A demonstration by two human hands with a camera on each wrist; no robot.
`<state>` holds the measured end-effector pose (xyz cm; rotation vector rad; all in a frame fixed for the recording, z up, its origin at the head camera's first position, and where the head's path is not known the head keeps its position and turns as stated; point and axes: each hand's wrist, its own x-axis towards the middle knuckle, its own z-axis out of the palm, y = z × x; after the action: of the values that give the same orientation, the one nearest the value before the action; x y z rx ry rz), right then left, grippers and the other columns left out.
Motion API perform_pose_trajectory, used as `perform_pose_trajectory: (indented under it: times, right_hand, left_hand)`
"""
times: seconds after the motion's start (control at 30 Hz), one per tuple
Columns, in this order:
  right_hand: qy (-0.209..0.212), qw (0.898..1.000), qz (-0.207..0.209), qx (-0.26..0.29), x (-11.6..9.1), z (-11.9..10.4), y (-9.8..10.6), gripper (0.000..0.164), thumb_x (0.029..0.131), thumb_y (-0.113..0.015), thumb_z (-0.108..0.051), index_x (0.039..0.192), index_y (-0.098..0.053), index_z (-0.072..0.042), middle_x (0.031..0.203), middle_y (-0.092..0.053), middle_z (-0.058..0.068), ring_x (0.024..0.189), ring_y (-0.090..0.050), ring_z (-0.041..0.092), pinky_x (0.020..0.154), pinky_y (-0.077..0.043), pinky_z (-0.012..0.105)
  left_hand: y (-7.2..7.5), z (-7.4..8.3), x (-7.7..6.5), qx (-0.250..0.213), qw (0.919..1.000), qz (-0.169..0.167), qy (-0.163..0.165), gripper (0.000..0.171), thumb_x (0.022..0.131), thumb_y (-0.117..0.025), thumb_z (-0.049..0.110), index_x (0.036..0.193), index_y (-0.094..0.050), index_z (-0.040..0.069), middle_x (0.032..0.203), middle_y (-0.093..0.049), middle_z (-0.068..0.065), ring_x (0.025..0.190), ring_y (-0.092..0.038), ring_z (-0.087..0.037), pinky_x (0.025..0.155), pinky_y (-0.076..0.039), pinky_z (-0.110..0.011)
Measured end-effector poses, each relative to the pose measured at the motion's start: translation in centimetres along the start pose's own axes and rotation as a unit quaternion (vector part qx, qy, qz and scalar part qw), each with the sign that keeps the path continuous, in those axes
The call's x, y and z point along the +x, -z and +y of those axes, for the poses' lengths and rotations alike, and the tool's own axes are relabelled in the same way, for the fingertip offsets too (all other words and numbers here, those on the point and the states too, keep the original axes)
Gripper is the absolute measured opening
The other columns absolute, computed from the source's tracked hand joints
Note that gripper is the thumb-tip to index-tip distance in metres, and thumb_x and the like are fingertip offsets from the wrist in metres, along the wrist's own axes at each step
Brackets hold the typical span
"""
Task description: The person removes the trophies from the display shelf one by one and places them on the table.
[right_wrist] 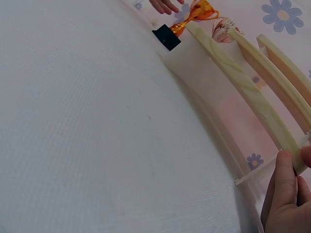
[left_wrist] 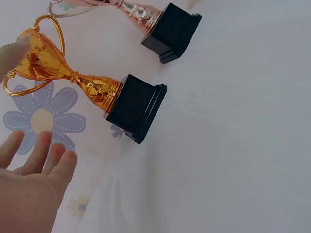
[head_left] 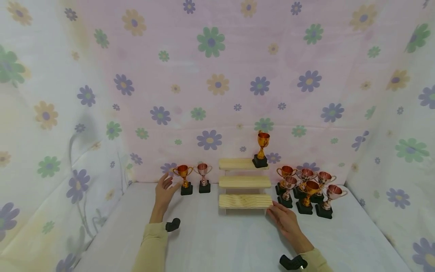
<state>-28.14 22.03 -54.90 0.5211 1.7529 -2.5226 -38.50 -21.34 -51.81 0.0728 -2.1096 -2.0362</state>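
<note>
My left hand [head_left: 164,192] is beside a gold trophy cup [head_left: 183,172] with two handles and a black base, left of the stand. In the left wrist view its fingers are apart from the trophy, and the thumb [left_wrist: 13,54] overlaps the cup. A rose-gold trophy [head_left: 202,170] stands just right of that one. At the centre is a three-step wooden stand [head_left: 244,202]; my right hand [head_left: 286,222] grips the right end of its lowest step between thumb and fingers. On the top step, toward the right, another gold trophy [head_left: 263,140] stands upright.
Several gold and rose-gold trophies [head_left: 312,187] stand crowded together right of the stand, close to my right hand. A white cloth [head_left: 210,241] covers the table. Flower-patterned cloth [head_left: 183,75] hangs behind and along both sides.
</note>
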Motion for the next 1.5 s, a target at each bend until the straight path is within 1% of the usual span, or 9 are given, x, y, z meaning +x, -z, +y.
perform_pose_trajectory:
  times: [0.13,0.3,0.43,0.53,0.7,0.87,1.0,1.17,1.5]
  right_hand:
    - [-0.002,1.000,0.001,0.000,0.0,0.0,0.1,0.061,0.102,-0.062,-0.010,0.154,-0.035,0.006,0.156,-0.039,0.027,0.101,-0.067,0.006,0.099,-0.055,0.027]
    - [0.001,1.000,0.005,0.005,0.0,0.0,0.0,0.061,0.101,-0.063,-0.009,0.153,-0.035,0.007,0.155,-0.039,0.028,0.100,-0.067,0.006,0.098,-0.055,0.027]
    - [0.004,1.000,0.000,0.007,0.0,0.0,0.0,0.058,0.102,-0.060,-0.008,0.153,-0.036,0.007,0.151,-0.045,0.024,0.100,-0.068,0.006,0.098,-0.055,0.027]
    - [0.008,1.000,-0.004,0.004,-0.1,0.0,0.0,0.058,0.103,-0.059,-0.007,0.153,-0.035,0.008,0.147,-0.050,0.020,0.100,-0.068,0.005,0.099,-0.055,0.026]
    - [0.009,1.000,-0.001,0.002,0.1,0.1,0.2,0.060,0.101,-0.062,-0.008,0.153,-0.036,0.008,0.148,-0.049,0.021,0.100,-0.068,0.005,0.098,-0.055,0.026]
    - [0.006,1.000,0.000,0.003,0.3,0.1,0.1,0.060,0.101,-0.062,-0.009,0.153,-0.036,0.006,0.155,-0.040,0.025,0.101,-0.067,0.004,0.098,-0.055,0.026]
    - [0.005,1.000,0.003,0.003,0.2,0.2,0.0,0.059,0.102,-0.061,-0.009,0.153,-0.037,0.007,0.156,-0.038,0.027,0.100,-0.067,0.004,0.098,-0.055,0.026]
    - [0.004,1.000,0.000,0.002,0.2,0.1,0.0,0.058,0.102,-0.059,-0.007,0.153,-0.035,0.008,0.157,-0.036,0.028,0.100,-0.066,0.004,0.099,-0.055,0.025]
    - [-0.003,1.000,0.005,0.008,0.1,0.0,0.0,0.059,0.102,-0.061,-0.008,0.153,-0.036,0.007,0.157,-0.036,0.028,0.099,-0.066,0.004,0.099,-0.055,0.027]
  left_hand:
    - [-0.1,0.3,-0.8,-0.032,0.9959,0.076,-0.037,0.072,0.094,-0.073,0.012,0.155,-0.035,0.001,0.151,-0.043,-0.025,0.141,-0.040,-0.040,0.122,-0.033,-0.049]
    - [-1.2,1.7,-1.1,-0.112,0.9719,0.153,-0.140,0.052,0.094,-0.070,0.000,0.141,-0.049,-0.009,0.137,-0.054,-0.027,0.126,-0.053,-0.036,0.109,-0.048,-0.027]
    - [-2.8,3.6,-1.5,-0.156,0.9519,0.145,-0.220,0.044,0.091,-0.069,-0.008,0.131,-0.052,-0.018,0.122,-0.062,-0.022,0.116,-0.060,-0.030,0.097,-0.053,-0.017]
    - [-4.5,5.1,-1.9,-0.167,0.9482,0.112,-0.246,0.041,0.091,-0.071,-0.006,0.126,-0.054,-0.019,0.116,-0.065,-0.018,0.110,-0.063,-0.024,0.095,-0.054,-0.017]
    - [-8.3,6.3,-2.7,-0.171,0.9525,0.026,-0.250,0.039,0.089,-0.072,-0.008,0.123,-0.056,-0.019,0.115,-0.064,-0.029,0.106,-0.066,-0.023,0.093,-0.056,-0.020]
    - [-12.6,7.3,-3.9,-0.141,0.9601,-0.063,-0.233,0.039,0.089,-0.071,-0.009,0.125,-0.058,-0.014,0.121,-0.059,-0.038,0.112,-0.063,-0.039,0.097,-0.056,-0.024]
    - [-16.1,8.1,-4.3,-0.113,0.9650,-0.115,-0.207,0.042,0.088,-0.073,-0.007,0.128,-0.060,-0.008,0.124,-0.060,-0.033,0.117,-0.058,-0.050,0.103,-0.055,-0.040]
    - [-20.1,9.4,-4.2,-0.105,0.9674,-0.142,-0.182,0.048,0.088,-0.073,-0.005,0.132,-0.056,-0.010,0.127,-0.058,-0.033,0.118,-0.055,-0.053,0.105,-0.049,-0.059]
    - [-26.3,13.4,-2.5,-0.052,0.9746,-0.147,-0.160,0.069,0.086,-0.081,0.009,0.145,-0.048,-0.002,0.138,-0.052,-0.028,0.125,-0.054,-0.046,0.108,-0.049,-0.052]
